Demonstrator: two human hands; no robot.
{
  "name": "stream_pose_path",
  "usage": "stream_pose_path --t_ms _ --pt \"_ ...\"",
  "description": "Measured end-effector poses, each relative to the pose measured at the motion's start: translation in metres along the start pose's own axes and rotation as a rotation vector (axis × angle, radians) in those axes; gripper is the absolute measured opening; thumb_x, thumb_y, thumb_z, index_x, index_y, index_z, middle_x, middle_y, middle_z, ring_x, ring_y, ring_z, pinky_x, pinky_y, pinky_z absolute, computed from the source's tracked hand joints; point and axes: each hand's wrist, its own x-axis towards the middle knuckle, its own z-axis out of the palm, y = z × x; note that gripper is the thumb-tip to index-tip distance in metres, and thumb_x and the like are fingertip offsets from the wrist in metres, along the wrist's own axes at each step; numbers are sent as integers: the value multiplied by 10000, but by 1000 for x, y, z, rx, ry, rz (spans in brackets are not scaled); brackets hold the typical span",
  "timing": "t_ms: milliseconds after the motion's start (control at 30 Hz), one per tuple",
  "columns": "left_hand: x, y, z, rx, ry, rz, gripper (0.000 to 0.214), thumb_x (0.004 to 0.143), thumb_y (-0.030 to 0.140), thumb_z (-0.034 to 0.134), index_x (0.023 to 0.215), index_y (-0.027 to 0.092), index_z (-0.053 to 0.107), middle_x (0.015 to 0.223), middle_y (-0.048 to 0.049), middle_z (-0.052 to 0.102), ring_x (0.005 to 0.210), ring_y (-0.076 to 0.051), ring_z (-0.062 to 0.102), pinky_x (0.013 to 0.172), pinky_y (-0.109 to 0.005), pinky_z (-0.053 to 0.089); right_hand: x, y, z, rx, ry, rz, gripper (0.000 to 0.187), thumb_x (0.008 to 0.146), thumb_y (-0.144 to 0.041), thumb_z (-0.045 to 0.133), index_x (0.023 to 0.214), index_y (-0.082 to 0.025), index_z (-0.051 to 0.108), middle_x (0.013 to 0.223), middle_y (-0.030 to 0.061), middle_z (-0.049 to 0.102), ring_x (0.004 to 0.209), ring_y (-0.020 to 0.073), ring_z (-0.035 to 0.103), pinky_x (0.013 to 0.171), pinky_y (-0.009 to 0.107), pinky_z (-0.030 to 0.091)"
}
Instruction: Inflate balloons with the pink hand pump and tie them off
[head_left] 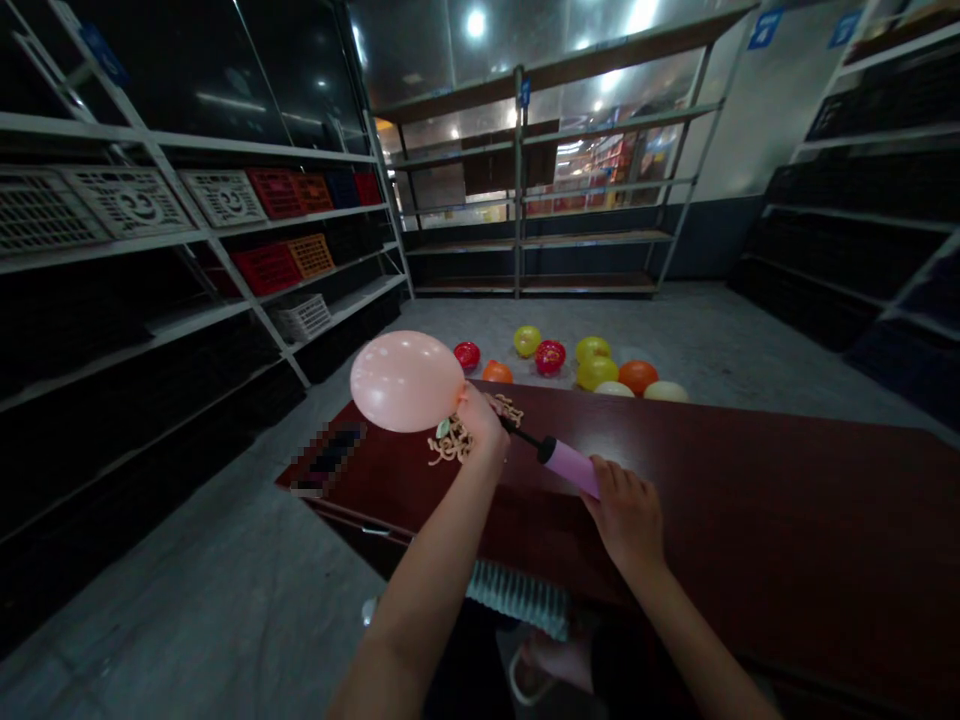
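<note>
Where the left hand [482, 418] closes: around the neck of a glossy, pale-pink, oval balloon [407, 382].
Right hand [628, 515]: wrapped round a lilac plastic pump barrel [572, 468] that slants toward the left hand.
Pink balloon: out to the left, long axis roughly sideways, left hand nearer.
Glossy dark-red table [750, 480]: beige curly strips [449, 447] (material unclear) near the left hand; coloured round balloons [598, 373] beyond.

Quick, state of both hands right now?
Left hand: closed, holding the pink balloon by its neck, at the end of the pump's black rod.
Right hand: closed, holding the lilac pump barrel.
</note>
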Motion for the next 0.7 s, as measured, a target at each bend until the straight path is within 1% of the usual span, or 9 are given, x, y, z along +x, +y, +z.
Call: stream_pose_path --t_ms 100,167,233,300,400,533,600,700 --pt "-22 -31 10 51 4 -88 482 1011 309 448 550 234 329 389 65 314 287 -84 310 338 -211 259 -1 0 -3 -3 -17 17 307 1021 -257 492 1297 -138 556 1093 162 722 922 293 642 801 405 375" --pt "-36 -46 18 74 10 -134 516 1022 332 440 530 240 317 373 63 305 272 -86 308 328 -212 254 -1 1 -4 -17 -21 56 305 1034 -276 466 1285 -129 558 1085 168 722 919 300 652 797 409 382" --pt "-45 -51 25 85 -2 -147 534 1025 336 439 515 242 306 360 58 302 264 -88 308 325 -212 252 -1 1 -5 -26 -30 104 316 1042 -293 441 1281 -124 558 1095 179 720 936 311 660 799 414 393" --pt "-48 -50 30 94 -32 -142 542 1026 320 427 503 241 305 353 53 306 260 -88 312 328 -210 253 0 0 -6 -10 -50 147 331 1046 -323 423 1283 -136 561 1094 189 716 957 326 664 804 422 406" --pt "-43 -44 31 106 -50 -139 532 1020 259 398 498 241 298 350 52 308 261 -86 319 331 -207 251 2 -1 -7 49 -83 173 341 1039 -361 419 1295 -189 566 1094 191 710 977 342 665 814 435 423" --pt "-26 -28 22 64 -17 -133 467 1000 226 416 550 236 293 368 72 311 277 -80 332 350 -190 264 3 -4 -8 140 -114 143 339 1014 -340 447 1320 -253 566 1119 181 702 1004 344 669 835 439 447" --pt "-17 -12 17 44 -1 -128 424 989 245 447 590 234 303 384 84 320 289 -77 344 370 -180 293 3 -5 -11 169 -139 120 346 1013 -347 447 1326 -261 568 1140 180 704 1014 343 676 843 436 461" --pt "1 24 8 29 2 -136 382 975 236 455 625 236 303 411 90 317 305 -76 351 394 -186 326 4 -5 -26 199 -227 76 363 1011 -386 451 1326 -258 577 1175 180 714 1027 343 691 844 429 484"
